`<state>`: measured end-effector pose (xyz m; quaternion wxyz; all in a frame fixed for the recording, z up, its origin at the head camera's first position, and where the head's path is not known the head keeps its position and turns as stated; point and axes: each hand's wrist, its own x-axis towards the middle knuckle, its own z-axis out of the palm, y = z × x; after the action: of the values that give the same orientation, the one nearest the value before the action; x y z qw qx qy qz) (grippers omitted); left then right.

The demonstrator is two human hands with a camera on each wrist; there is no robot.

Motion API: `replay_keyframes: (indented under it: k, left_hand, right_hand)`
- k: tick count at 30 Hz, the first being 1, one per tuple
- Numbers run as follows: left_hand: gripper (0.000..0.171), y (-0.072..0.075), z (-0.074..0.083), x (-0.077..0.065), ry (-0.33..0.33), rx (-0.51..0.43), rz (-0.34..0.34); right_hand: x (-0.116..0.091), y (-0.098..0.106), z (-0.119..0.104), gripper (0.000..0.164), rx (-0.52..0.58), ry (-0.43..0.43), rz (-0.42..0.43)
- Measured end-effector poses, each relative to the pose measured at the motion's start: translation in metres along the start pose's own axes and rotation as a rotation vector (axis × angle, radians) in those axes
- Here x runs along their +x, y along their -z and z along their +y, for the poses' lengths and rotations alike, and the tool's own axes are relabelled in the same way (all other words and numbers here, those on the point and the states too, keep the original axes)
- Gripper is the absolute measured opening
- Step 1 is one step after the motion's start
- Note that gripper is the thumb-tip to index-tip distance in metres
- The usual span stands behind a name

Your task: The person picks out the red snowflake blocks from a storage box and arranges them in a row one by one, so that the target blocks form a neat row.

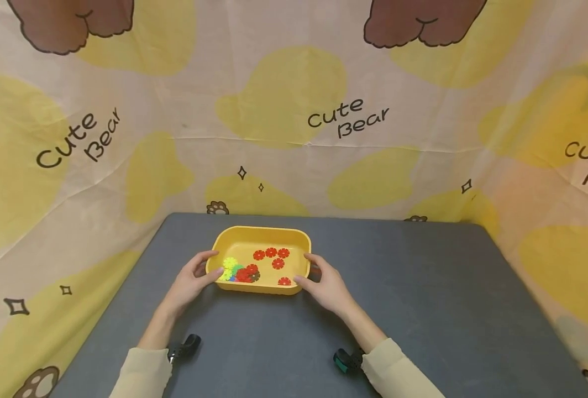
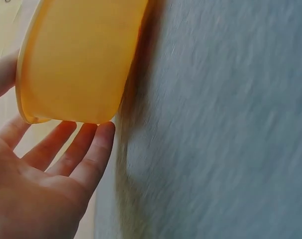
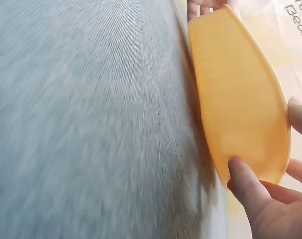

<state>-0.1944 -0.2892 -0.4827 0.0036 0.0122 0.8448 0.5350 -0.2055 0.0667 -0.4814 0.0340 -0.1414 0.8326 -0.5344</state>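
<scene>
Both hands hold a yellow plastic tray (image 1: 261,235) by its two short ends, low over the table. My left hand (image 1: 189,279) has its thumb over the near left rim and its fingers along the outer wall, as the left wrist view shows. On the other end, my right hand (image 1: 330,284) grips likewise, thumb at the rim and fingers against the side. Inside the tray lie red notched discs (image 1: 278,263), spread toward the right. A heap of yellow-green discs (image 1: 230,263), with green, blue and more red ones, gathers in the near left corner.
The tray is over a dark grey table (image 1: 423,298), toward its far edge. Behind and beside the table hangs a cream cloth (image 1: 284,99) with yellow patches, bears and lettering. A dark band with a camera circles each wrist.
</scene>
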Motion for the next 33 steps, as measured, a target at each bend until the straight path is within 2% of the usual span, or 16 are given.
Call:
replay_keyframes:
  k: [8,17,24,27,33]
  left_hand:
    - [0.062,-0.018,0.003,-0.008,-0.001,0.023,-0.021]
    - [0.066,-0.020,0.010,-0.014,0.036,0.073,-0.057]
    - [0.063,-0.017,0.019,-0.007,0.056,0.212,-0.098]
    - [0.066,-0.016,0.020,-0.003,0.050,0.217,-0.116]
    - [0.070,-0.014,0.015,0.003,0.014,0.168,-0.141]
  right_hand:
    - [-0.016,0.014,0.009,0.070,-0.001,-0.023,0.009]
    - [-0.024,0.021,0.012,0.071,-0.016,-0.061,-0.011]
    - [-0.021,0.036,0.009,0.067,-0.036,-0.036,-0.087]
    - [-0.020,0.045,0.008,0.065,-0.067,-0.029,-0.108]
    - [-0.024,0.057,0.005,0.060,-0.137,0.002,-0.132]
